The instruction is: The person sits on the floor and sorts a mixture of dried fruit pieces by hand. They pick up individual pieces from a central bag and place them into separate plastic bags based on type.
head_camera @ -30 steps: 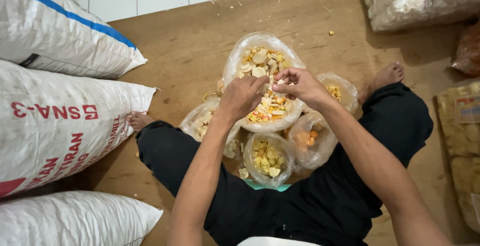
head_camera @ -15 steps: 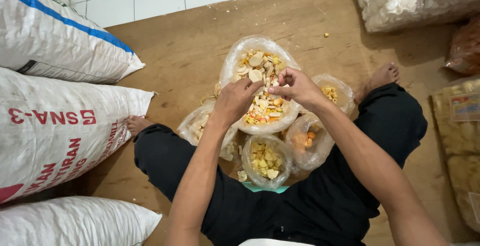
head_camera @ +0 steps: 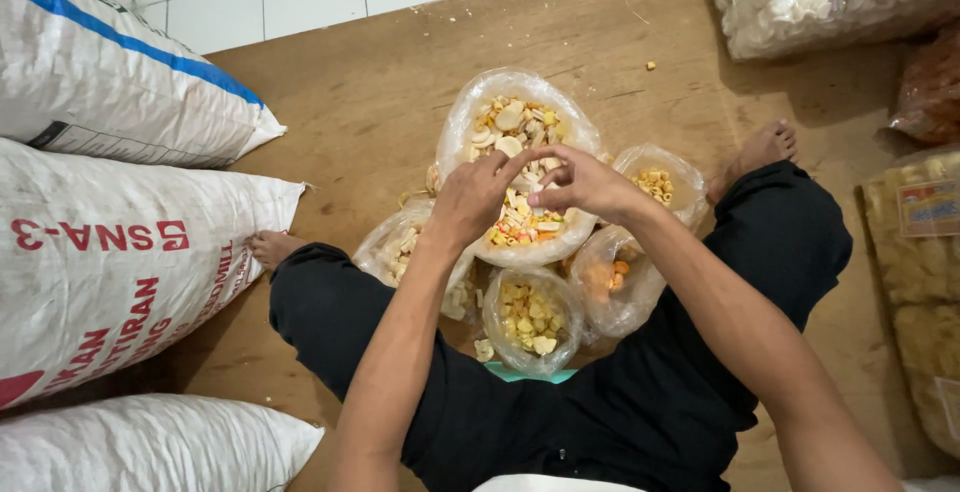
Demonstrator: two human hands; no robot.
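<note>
Both hands barely shifted; the left hand [head_camera: 478,195] and right hand [head_camera: 583,182] met fingertip to fingertip, pinching the neck of the large mixed-cracker bag [head_camera: 520,157] mid-board between the knees; gathering the plastic evenly before twisting seemed wise

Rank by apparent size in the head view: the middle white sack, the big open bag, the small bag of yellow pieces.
1. Middle white sack, though nearer the camera.
2. Big open bag.
3. Small bag of yellow pieces.
</note>
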